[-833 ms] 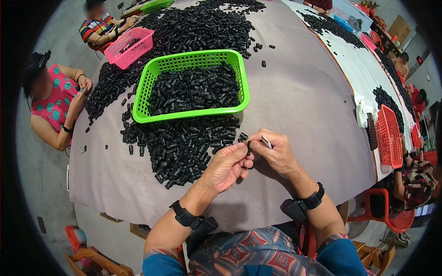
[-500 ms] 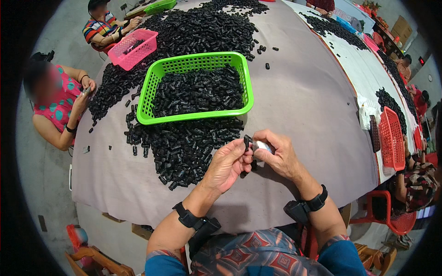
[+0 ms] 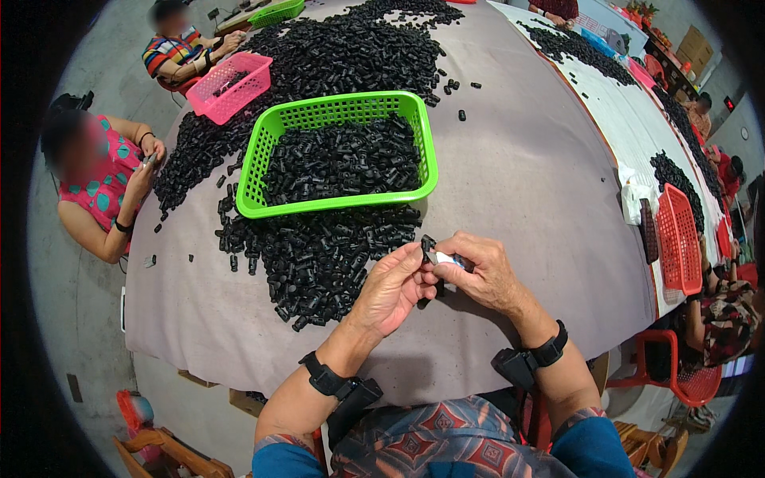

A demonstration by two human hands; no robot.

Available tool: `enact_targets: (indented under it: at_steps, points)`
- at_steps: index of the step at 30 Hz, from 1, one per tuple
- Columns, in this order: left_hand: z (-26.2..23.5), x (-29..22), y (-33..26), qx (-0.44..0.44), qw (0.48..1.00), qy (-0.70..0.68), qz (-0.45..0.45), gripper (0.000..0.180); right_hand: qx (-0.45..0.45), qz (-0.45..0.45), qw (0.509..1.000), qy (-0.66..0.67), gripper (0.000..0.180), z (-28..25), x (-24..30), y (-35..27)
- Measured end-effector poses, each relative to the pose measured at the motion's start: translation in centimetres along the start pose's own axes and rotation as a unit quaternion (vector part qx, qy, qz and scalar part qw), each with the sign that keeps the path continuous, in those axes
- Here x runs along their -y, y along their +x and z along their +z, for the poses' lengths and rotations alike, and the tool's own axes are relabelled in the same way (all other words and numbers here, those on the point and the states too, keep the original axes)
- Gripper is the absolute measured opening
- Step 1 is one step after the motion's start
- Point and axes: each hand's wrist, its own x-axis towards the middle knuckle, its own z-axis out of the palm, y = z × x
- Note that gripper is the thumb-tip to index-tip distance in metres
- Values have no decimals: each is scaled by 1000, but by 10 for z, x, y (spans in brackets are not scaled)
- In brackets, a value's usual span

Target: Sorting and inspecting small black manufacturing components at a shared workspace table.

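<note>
My left hand (image 3: 392, 288) and my right hand (image 3: 483, 273) meet over the grey table (image 3: 526, 183), near its front edge. The left fingers pinch a small black plastic part (image 3: 427, 242). In the right hand sits a small silvery tool (image 3: 445, 259) whose tip touches that part. Just left of my hands lies a heap of loose black parts (image 3: 319, 255). Behind the heap stands a green mesh basket (image 3: 264, 131) filled with more black parts.
A long pile of black parts (image 3: 319, 56) runs across the far table. A pink basket (image 3: 231, 86) sits at the back left beside two seated people. Red baskets (image 3: 677, 239) and other workers line the right edge.
My two hands have stayed together at the same spot, shifting slightly, with the black part now held up between the fingertips.
</note>
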Motion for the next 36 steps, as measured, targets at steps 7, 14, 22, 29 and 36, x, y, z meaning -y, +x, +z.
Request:
enact_targets:
  at_steps: [7, 14, 22, 29, 36]
  points:
    - [0, 0, 1, 0, 1000, -28, -13, 13, 8, 3, 1000, 3, 19, 0, 1, 1]
    - [9, 6, -5, 51, 997, -7, -53, 12, -64, 135, 982, 119, 17, -3, -20, 0]
    - [1, 2, 0, 32, 999, -37, -10, 16, -29, 69, 993, 87, 16, -2, -1, -2]
    - [1, 3, 2, 21, 999, -20, -14, 16, 5, 12, 1000, 3, 17, -3, 2, 1]
    - [0, 3, 2, 13, 1000, -10, -8, 15, 14, 25, 1000, -11, 20, -4, 3, 1]
